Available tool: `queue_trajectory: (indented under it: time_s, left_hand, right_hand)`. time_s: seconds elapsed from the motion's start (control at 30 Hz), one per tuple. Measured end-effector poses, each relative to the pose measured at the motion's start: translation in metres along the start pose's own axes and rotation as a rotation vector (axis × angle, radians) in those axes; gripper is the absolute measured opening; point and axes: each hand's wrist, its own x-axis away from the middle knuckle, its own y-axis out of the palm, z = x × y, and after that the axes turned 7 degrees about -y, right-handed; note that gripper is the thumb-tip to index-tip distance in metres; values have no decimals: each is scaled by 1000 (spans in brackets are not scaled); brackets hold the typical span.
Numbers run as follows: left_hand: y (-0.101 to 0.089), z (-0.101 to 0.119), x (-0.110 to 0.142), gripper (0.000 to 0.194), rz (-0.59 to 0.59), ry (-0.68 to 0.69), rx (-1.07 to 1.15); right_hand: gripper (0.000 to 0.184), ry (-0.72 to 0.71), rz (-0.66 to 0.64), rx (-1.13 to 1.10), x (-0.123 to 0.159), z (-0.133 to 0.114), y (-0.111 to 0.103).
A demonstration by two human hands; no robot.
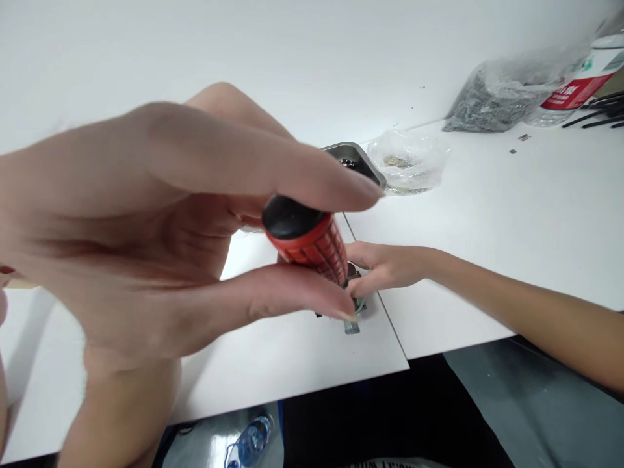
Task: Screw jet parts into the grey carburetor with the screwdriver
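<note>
My left hand (160, 227) is large and close to the camera, its thumb and fingers pinched round a screwdriver (312, 244) with a ribbed red handle and a black end cap. The handle points down and away toward the table; its shaft and tip are hidden. Just beyond it, my right hand (385, 266) rests low at the table, thumb and fingers closed about a small metal part (359, 304). Much of that part is covered by my hands, so its kind cannot be made out. A short clear or grey piece (351, 327) sticks out on its near side.
A metal tray (361, 156) with small dark pieces stands behind my hands, beside an open plastic bag (409, 162). Farther right are a bag of grey parts (487, 97), a red-labelled bottle (575, 91) and black rods (602, 110). A blue bottle (253, 442) lies below the table edge.
</note>
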Motion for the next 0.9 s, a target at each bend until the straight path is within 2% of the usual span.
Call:
queue_trajectory:
  time_s: [0.03, 0.1, 0.2, 0.27, 0.37, 0.47, 0.57, 0.63, 0.77, 0.9]
  left_hand:
    - [0, 4, 0, 63, 31, 32, 5]
    - [4, 16, -6, 63, 21, 85, 93]
    - [11, 34, -19, 67, -33, 69, 335]
    - [14, 40, -25, 75, -37, 59, 399]
    - [18, 41, -25, 81, 33, 58, 392]
    - [23, 43, -20, 84, 18, 33, 395]
    - [32, 51, -19, 80, 139, -52, 356]
    - [36, 57, -18, 75, 215, -62, 324]
    - [38, 61, -16, 75, 129, 51, 310]
    - [37, 56, -11, 72, 149, 127, 290]
  right_hand:
    - [37, 3, 3, 2, 0, -1, 0]
    - [37, 7, 10, 10, 1, -2, 1]
    - [37, 4, 14, 22, 1, -1, 1]
    - [37, 2, 12, 32, 2, -1, 0]
    - [38, 6, -3, 50, 1, -2, 0]
    - [37, 15, -5, 61, 1, -5, 0]
    - [35, 13, 17, 47, 0, -6, 0]
    - [35, 7, 19, 34, 0, -4, 1]
    - [37, 1, 56, 3, -1, 0, 2]
    - [39, 24, 70, -39, -1, -1, 3]
